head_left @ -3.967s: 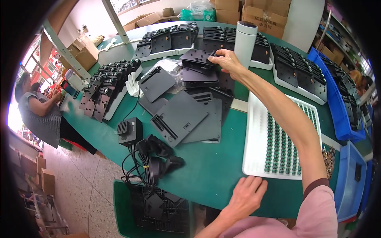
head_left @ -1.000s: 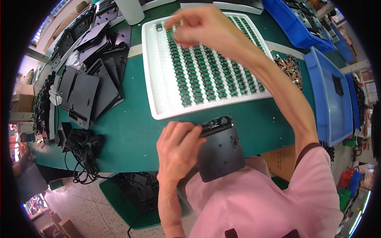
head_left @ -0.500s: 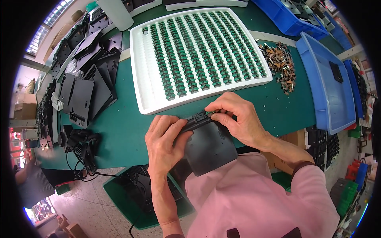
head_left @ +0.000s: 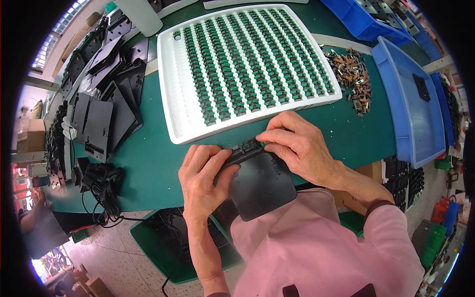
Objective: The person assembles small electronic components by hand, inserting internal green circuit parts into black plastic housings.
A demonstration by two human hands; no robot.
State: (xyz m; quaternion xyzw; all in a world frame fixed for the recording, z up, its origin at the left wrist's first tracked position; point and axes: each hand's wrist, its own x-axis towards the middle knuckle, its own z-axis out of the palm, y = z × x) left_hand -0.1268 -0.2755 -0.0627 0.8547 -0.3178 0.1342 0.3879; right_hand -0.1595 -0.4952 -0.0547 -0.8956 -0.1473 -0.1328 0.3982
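Note:
A black plastic panel (head_left: 262,188) tilts at the table's front edge, its lower part by my pink clothing. My left hand (head_left: 205,175) is closed on the panel's upper left edge, thumb beneath and fingers over the top. At the raised strip along its top edge, my right hand (head_left: 304,148) pinches a small green part (head_left: 261,144), mostly hidden by the fingertips. Just beyond my hands lies a white foam tray (head_left: 175,106) with rows of small green-and-black parts (head_left: 240,74); the slots on its left side hold none.
Black panels (head_left: 96,126) are piled at the left, above a bundle of black cable (head_left: 101,180). Small metal-and-brown pieces (head_left: 354,79) lie heaped right of the tray, beside a blue bin (head_left: 401,109). Below the table stands a green crate (head_left: 158,252) with black parts.
The view has shifted slightly. My right fingers have moved a little over the green part at the panel's top edge; my left hand keeps its grip.

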